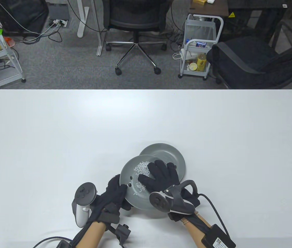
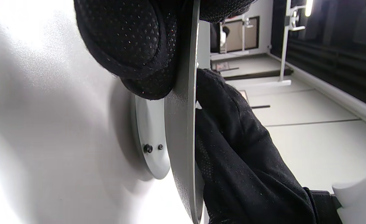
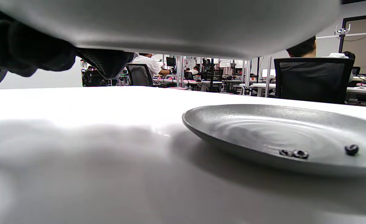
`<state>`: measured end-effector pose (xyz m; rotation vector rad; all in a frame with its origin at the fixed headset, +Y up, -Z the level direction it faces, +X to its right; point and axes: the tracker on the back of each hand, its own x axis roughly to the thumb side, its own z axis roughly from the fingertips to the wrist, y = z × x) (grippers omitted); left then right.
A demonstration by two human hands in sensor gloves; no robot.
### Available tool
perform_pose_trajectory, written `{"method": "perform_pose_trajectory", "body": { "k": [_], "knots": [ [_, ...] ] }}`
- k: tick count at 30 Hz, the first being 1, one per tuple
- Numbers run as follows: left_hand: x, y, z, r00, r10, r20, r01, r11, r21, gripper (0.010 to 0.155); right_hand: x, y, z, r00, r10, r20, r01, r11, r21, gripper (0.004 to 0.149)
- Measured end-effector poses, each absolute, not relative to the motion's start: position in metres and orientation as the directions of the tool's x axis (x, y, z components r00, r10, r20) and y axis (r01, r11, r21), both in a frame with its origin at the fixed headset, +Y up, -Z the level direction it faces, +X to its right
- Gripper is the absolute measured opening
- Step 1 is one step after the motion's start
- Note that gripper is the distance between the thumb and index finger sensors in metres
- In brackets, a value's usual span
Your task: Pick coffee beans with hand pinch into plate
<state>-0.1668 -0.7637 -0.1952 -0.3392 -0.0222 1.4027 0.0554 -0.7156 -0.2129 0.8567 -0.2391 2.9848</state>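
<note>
Two grey plates overlap near the table's front. My left hand [image 1: 118, 190] grips the left rim of the near plate [image 1: 126, 169] and holds it lifted and tilted; its underside fills the top of the right wrist view [image 3: 170, 21]. White rice grains [image 1: 142, 168] and two dark coffee beans [image 1: 130, 181] lie in it. My right hand [image 1: 150, 173] lies over this plate with fingers spread on the grains, holding nothing I can see. The far plate [image 1: 166, 152] rests on the table with a few beans [image 3: 295, 153] in it.
The white table [image 1: 58, 142] spreads wide around the plates. In the left wrist view the held plate [image 2: 186, 124] is edge-on, above the far plate [image 2: 152, 155]. Chairs and carts stand beyond the table's far edge.
</note>
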Motion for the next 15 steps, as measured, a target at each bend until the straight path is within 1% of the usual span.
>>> {"method": "perform_pose_trajectory", "body": {
  "k": [4,6,11,15],
  "knots": [
    [-0.1662,-0.7643,-0.195,0.162,0.968,-0.192,-0.961,0.11,-0.255,0.059,0.0561,-0.7145,-0.213,-0.851,-0.031,0.524,-0.087,-0.976,-0.198,0.036],
    [-0.1658,-0.7637,-0.1945,0.151,0.969,-0.195,-0.963,0.099,-0.251,0.059,0.0573,-0.714,-0.2125,-0.854,-0.023,0.52,-0.12,-0.964,-0.239,0.033],
    [-0.1653,-0.7651,-0.1949,0.147,0.969,-0.201,-0.961,0.092,-0.261,0.059,0.0566,-0.7141,-0.2115,-0.851,-0.023,0.524,-0.13,-0.958,-0.254,0.033],
    [-0.1643,-0.7652,-0.1946,0.154,0.967,-0.202,-0.96,0.098,-0.264,0.059,0.0549,-0.7159,-0.2103,-0.844,-0.058,0.533,-0.107,-0.956,-0.273,0.032]
  ]
}}
